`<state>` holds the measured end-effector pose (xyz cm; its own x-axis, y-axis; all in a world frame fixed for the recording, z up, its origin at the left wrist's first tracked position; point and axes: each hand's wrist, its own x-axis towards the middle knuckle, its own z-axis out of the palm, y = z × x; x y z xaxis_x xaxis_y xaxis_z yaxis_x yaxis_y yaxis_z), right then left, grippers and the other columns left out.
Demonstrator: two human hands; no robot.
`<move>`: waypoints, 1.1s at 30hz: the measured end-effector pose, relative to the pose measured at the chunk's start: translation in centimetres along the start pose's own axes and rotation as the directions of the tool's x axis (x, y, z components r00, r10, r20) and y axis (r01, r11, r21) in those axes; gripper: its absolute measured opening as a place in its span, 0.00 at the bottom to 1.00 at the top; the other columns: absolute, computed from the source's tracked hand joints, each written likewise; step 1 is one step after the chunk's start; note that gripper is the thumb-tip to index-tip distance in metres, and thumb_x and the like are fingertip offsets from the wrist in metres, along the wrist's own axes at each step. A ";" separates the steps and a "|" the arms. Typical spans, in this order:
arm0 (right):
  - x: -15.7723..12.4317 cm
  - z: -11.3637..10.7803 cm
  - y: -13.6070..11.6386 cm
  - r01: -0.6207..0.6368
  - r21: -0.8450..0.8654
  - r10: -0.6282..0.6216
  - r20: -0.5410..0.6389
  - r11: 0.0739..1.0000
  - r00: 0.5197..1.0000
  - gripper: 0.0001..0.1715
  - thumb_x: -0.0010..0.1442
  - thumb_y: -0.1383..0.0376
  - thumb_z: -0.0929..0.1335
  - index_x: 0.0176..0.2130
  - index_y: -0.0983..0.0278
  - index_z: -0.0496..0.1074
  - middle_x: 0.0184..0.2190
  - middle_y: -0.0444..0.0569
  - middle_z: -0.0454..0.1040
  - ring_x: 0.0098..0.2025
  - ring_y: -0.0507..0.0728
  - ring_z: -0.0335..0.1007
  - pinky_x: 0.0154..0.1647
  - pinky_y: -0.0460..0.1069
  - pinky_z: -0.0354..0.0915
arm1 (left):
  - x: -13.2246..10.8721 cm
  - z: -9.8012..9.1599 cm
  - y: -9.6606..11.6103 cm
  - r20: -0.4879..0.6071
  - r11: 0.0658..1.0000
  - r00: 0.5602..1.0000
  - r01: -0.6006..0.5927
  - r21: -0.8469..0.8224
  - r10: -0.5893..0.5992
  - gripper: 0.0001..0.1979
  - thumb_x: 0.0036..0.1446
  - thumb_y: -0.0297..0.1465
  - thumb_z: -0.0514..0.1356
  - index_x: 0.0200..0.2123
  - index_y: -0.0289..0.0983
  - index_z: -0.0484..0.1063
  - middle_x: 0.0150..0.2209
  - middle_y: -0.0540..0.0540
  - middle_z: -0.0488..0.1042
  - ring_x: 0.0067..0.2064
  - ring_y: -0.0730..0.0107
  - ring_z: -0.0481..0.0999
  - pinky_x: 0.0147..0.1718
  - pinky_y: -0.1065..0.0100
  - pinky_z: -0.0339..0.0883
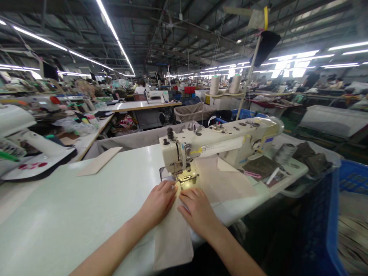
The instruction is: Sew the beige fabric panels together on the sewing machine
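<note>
At lower centre, the left hand point(160, 200) and right hand point(198, 210) touch beige fabric point(174, 245), grip unclear; keeping it flat should help.

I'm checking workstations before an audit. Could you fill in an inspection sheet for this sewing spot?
Surface: pale, glossy table; a flat beige piece lies on its left part.
Job's things: sewing machine, lit at the needle area; beige fabric runs from there toward the near edge.
Clutter: pink tool, grey thread spool and dark cloth at the right end.
Grips: left grip and right grip rest on the fabric close to the needle area; finger closure unclear.
Cables: nothing seen.
Surroundings: blue crate at right, another machine at left, strip lights overhead.
</note>
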<state>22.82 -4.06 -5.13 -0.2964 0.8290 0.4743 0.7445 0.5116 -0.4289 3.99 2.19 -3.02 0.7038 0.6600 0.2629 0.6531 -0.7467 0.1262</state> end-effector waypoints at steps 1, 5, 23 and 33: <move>0.0 -0.1 0.0 -0.003 -0.012 0.004 0.007 1.000 1.000 0.08 0.64 0.67 0.73 0.44 0.63 0.74 0.45 0.49 0.77 0.50 0.60 0.69 0.56 0.57 0.64 | 0.0 0.2 0.2 -0.014 1.000 1.000 0.005 0.025 -0.005 0.13 0.66 0.26 0.53 0.49 0.37 0.74 0.51 0.38 0.75 0.53 0.53 0.73 0.50 0.52 0.73; 0.2 -0.2 0.6 0.009 -0.028 -0.008 0.009 1.000 1.000 0.07 0.65 0.69 0.71 0.45 0.63 0.74 0.45 0.49 0.77 0.50 0.61 0.68 0.57 0.58 0.63 | 0.2 0.6 0.4 -0.026 0.998 0.999 0.021 0.053 -0.019 0.13 0.67 0.27 0.53 0.50 0.36 0.74 0.51 0.38 0.76 0.54 0.53 0.73 0.51 0.51 0.73; 2.2 0.4 1.5 0.026 -0.096 -0.022 0.049 0.995 0.999 0.04 0.67 0.68 0.70 0.43 0.63 0.75 0.44 0.49 0.77 0.50 0.60 0.68 0.57 0.57 0.61 | 1.4 -0.3 -1.8 -0.016 0.999 1.000 -0.022 0.037 0.023 0.14 0.67 0.30 0.53 0.49 0.34 0.75 0.53 0.37 0.77 0.52 0.54 0.75 0.53 0.53 0.72; 3.3 0.7 1.9 0.003 -0.178 0.000 0.017 0.984 1.000 0.02 0.66 0.67 0.71 0.40 0.60 0.77 0.43 0.49 0.75 0.47 0.61 0.67 0.53 0.57 0.63 | 2.5 -0.6 -2.7 -0.022 0.998 1.000 0.021 0.056 -0.020 0.12 0.67 0.30 0.52 0.45 0.35 0.75 0.45 0.39 0.78 0.50 0.54 0.75 0.52 0.54 0.71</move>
<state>22.88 -0.21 -4.89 -0.3067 0.8325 0.4614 0.8381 0.4660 -0.2836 3.82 5.77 -2.14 0.6843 0.6729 0.2811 0.6825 -0.7267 0.0782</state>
